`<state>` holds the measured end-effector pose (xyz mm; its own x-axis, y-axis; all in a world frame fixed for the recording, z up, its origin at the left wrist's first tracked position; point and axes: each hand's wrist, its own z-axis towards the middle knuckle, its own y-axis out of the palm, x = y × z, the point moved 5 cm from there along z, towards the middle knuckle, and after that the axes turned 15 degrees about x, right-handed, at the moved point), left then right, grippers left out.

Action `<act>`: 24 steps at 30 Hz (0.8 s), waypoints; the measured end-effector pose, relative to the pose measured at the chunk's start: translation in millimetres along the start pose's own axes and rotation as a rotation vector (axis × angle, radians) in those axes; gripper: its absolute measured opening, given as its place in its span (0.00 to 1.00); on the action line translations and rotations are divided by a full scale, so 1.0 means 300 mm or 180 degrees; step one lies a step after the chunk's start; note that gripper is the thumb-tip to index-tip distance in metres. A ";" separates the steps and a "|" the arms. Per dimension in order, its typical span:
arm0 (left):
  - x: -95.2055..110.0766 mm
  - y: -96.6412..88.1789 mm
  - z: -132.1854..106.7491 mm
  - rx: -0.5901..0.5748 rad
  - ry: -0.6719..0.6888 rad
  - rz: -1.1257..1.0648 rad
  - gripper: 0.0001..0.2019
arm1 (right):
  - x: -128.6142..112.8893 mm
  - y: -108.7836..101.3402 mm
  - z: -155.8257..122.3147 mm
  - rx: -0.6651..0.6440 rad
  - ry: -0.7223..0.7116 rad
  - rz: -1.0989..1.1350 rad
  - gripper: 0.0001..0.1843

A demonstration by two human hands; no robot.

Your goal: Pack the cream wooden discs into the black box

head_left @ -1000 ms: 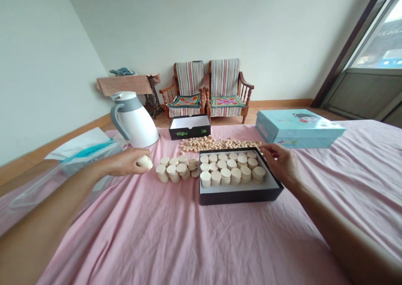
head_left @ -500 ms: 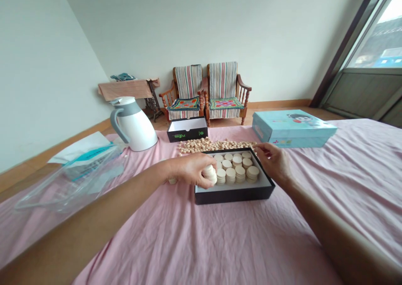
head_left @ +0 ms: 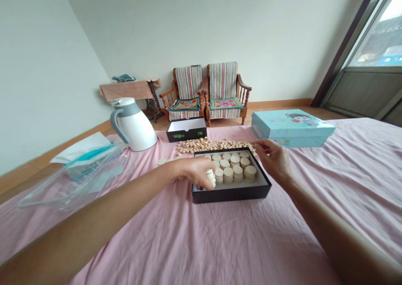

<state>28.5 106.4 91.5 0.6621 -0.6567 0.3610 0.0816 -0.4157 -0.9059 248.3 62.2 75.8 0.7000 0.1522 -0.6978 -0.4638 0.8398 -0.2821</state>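
At black box [head_left: 232, 194], fingers [head_left: 205, 185] (left) clasp discs [head_left: 210, 177].

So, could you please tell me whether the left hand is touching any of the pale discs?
Touching: the head view shows the left hand closed around a stack of pale discs, its fingers against their edges.

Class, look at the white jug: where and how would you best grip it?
Probably by the grey handle, from the left, fingers curled through the loop: it bows outward on that side of the jug, whose body looks broad and smooth.
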 end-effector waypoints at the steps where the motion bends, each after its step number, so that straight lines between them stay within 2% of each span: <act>1: 0.001 -0.001 0.003 -0.0058 0.0024 0.0058 0.13 | -0.009 -0.002 0.001 -0.0002 -0.0012 0.0026 0.12; 4: 0.018 -0.011 0.014 -0.0183 0.0275 0.0289 0.15 | -0.039 -0.007 0.004 -0.0027 -0.0062 0.0054 0.11; 9: 0.067 -0.029 0.037 -0.0116 0.1248 0.0695 0.18 | -0.072 -0.015 0.004 -0.0182 -0.0263 0.0099 0.11; 15: 0.091 -0.005 0.082 -0.0123 0.1628 0.0590 0.15 | -0.029 -0.035 -0.007 -0.0243 -0.0283 0.0163 0.11; 18: 0.122 0.007 0.074 -0.0137 0.1880 0.0580 0.12 | -0.001 -0.041 -0.013 -0.0283 -0.0335 0.0106 0.11; 21: 0.155 -0.004 0.044 0.0030 0.2232 0.0813 0.11 | 0.015 -0.051 -0.014 -0.0344 -0.0437 0.0043 0.10; 24: 0.177 -0.023 0.016 0.0349 0.2649 0.1257 0.08 | 0.026 -0.068 -0.013 -0.0356 -0.0513 -0.0025 0.10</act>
<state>66.6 77.3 115.9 -0.0878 -0.9958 0.0261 0.0620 -0.0316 -0.9976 261.1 44.1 73.6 0.7775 0.2348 -0.5834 -0.5092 0.7795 -0.3649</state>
